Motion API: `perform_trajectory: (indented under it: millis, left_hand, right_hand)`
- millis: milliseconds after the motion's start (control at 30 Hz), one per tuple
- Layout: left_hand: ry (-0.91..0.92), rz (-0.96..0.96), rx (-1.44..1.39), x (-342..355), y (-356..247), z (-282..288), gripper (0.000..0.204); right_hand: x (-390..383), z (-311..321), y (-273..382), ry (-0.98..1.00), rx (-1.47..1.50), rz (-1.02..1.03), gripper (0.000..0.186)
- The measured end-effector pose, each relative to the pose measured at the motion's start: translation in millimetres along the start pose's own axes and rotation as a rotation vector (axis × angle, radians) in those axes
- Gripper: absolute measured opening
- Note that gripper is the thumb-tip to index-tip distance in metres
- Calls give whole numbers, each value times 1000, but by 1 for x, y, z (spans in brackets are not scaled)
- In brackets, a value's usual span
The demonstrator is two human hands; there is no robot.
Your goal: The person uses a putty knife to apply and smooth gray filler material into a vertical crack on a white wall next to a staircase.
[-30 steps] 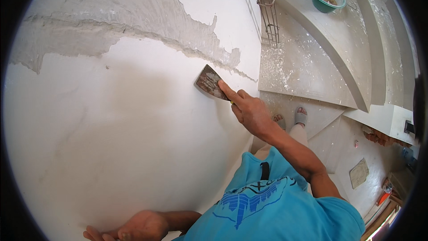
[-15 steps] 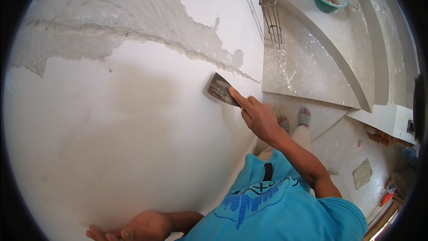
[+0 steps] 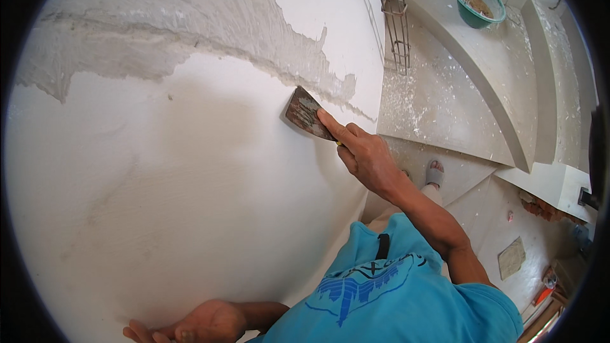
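Note:
My right hand (image 3: 370,157) grips a putty knife (image 3: 306,114), with the index finger stretched along its wide, smeared metal blade. The blade's upper corner meets the white wall (image 3: 190,209) just under the lower edge of a rough grey patch (image 3: 210,16). A ragged groove runs through this patch and thins toward the right. At the lower left my left hand (image 3: 210,321) rests near the wall, palm turned up. Its fingers are apart and loosely curled, and nothing lies in them; some fingertips are partly cut off by the picture's edge.
Bare steel rods (image 3: 397,22) tied with hoops stand beside the wall. Curved, splattered steps (image 3: 457,101) rise at the right, bearing a green bucket (image 3: 473,16) with a handled tool and brownish material inside. A square piece (image 3: 511,258) lies on the lower floor.
My right hand has moved the putty knife a little left and up, bringing the blade nearer the groove. My left hand has stayed in place. The view has shifted slightly.

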State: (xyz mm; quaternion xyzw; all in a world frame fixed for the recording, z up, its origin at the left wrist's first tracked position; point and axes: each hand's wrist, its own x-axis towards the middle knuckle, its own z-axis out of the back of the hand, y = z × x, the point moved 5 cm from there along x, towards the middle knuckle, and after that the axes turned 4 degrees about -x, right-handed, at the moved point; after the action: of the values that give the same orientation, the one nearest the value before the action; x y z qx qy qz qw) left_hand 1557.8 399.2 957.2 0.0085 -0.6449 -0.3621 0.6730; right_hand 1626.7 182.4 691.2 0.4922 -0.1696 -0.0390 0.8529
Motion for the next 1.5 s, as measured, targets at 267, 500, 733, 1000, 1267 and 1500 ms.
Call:
perform_trajectory:
  millis: [267,500,733,1000,1267,1500]
  left_hand:
    - [-1,-10,13,-1,-3,-5,26]
    - [10,-23,41,2,-3,-3,25]
    - [15,-40,60,2,-6,-5,23]
    - [22,-53,68,4,-6,-6,22]
    - [28,-72,80,5,-6,-4,21]
    - [43,-74,90,5,-5,-7,20]
  right_hand:
    - [-5,12,2,42,-47,29,71]
    - [-8,12,4,15,-76,59,70]
    - [-5,14,4,-35,-125,73,71]
    - [-8,3,1,-43,-123,50,71]
    - [10,2,7,-92,-75,43,73]
    - [2,3,2,-14,-86,44,72]
